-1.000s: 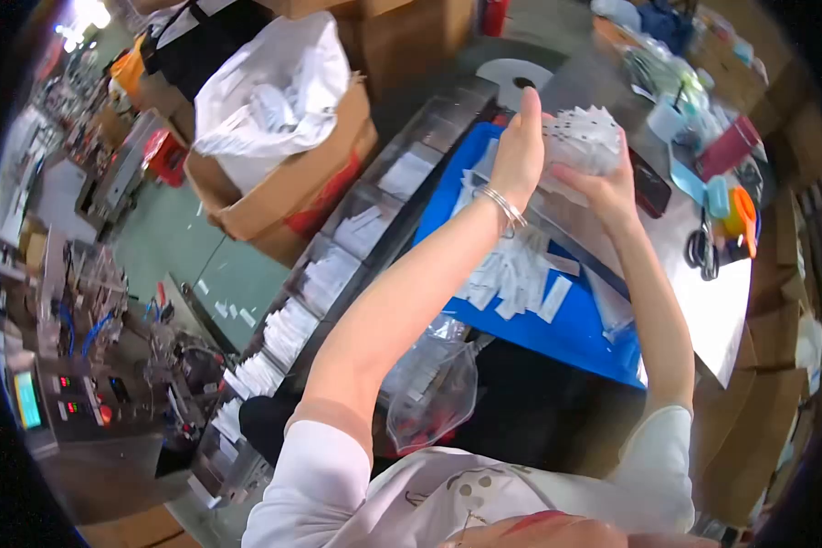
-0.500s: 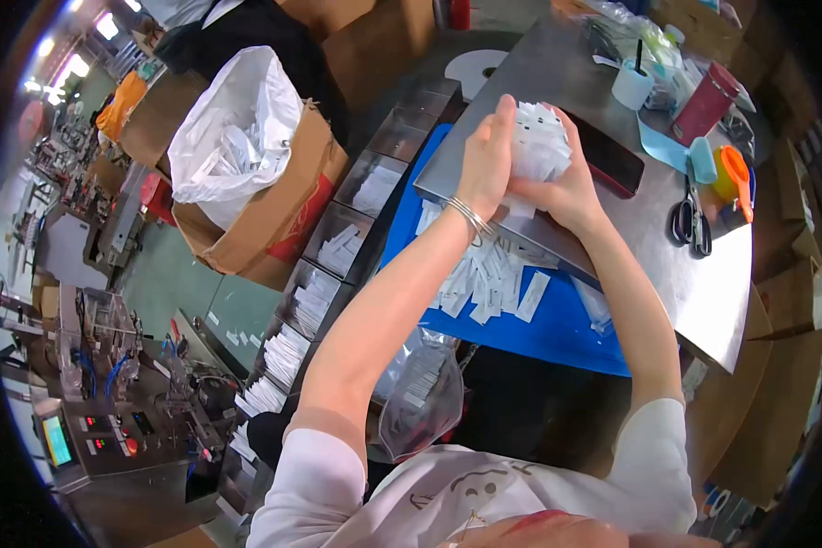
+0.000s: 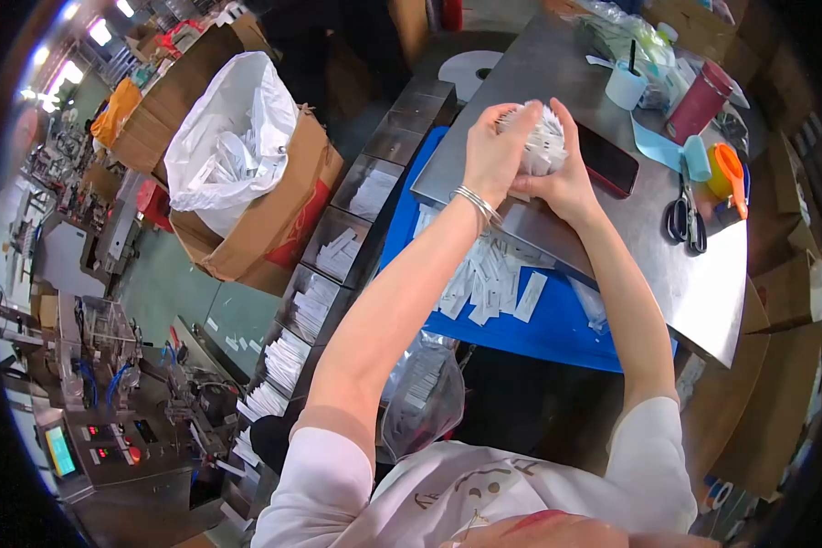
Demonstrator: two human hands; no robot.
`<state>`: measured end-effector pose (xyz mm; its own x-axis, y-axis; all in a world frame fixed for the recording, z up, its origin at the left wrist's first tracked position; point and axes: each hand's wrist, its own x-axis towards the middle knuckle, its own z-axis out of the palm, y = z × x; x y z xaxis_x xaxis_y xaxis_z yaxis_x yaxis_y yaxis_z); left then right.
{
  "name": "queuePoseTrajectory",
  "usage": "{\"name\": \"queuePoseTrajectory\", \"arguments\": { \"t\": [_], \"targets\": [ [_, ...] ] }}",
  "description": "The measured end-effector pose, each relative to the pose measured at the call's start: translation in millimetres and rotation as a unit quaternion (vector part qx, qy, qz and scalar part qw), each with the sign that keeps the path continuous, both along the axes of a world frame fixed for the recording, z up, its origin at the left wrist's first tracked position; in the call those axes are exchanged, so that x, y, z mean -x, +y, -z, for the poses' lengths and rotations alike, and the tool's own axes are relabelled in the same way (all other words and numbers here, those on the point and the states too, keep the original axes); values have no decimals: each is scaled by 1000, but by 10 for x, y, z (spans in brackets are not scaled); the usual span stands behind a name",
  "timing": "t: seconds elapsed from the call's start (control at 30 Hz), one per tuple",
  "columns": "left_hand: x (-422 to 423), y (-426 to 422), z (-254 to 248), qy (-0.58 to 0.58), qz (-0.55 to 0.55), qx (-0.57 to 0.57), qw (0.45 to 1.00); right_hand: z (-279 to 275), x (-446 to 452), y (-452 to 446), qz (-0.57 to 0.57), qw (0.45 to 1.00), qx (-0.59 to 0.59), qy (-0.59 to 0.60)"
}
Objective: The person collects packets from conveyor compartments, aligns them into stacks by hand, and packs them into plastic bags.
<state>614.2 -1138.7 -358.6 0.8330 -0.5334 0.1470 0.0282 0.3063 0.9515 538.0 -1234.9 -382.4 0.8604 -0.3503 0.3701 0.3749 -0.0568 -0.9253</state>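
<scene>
Two-hand grip: left hand (image 3: 492, 164), right hand (image 3: 569, 190) pinching white bundle (image 3: 545, 151) | phone (image 3: 609, 163) just beside | scissors (image 3: 689, 210) farther off

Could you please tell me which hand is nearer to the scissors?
Right. The right hand is to the left of the scissors; the left hand is farther left, on the far side of the white bundle.

White short-sleeved shirt (image 3: 521, 461), brown front print (image 3: 495, 487); thin silvery bangles (image 3: 478, 204), left wrist (image 3: 487, 186).
</scene>
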Motion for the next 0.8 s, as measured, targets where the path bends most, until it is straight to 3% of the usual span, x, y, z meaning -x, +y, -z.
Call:
{"name": "queuePoseTrajectory", "arguments": {
  "t": [0.13,0.23,0.33,0.4,0.53,0.6,0.8],
  "targets": [
    [5,-13,21,-70,4,-10,997,-19,24,-6,8,1000,-25,8],
    [18,20,8,-21,25,5,999,-4,6,-7,22,1000,-7,6],
    [21,39,16,-34,73,-1,997,-14,30,3,28,999,23,14],
    [33,37,9,-47,74,-2,996,-37,42,9,73,987,139,-36],
    [116,20,25,-70,57,3,996,-41,33,17,49,986,149,-49],
    [113,25,9,-31,62,17,997,-55,54,28,-18,1000,16,-19],
    [33,82,122,86,143,56,984,40,-12,51,0,999,-29,-32]
  ]
}}
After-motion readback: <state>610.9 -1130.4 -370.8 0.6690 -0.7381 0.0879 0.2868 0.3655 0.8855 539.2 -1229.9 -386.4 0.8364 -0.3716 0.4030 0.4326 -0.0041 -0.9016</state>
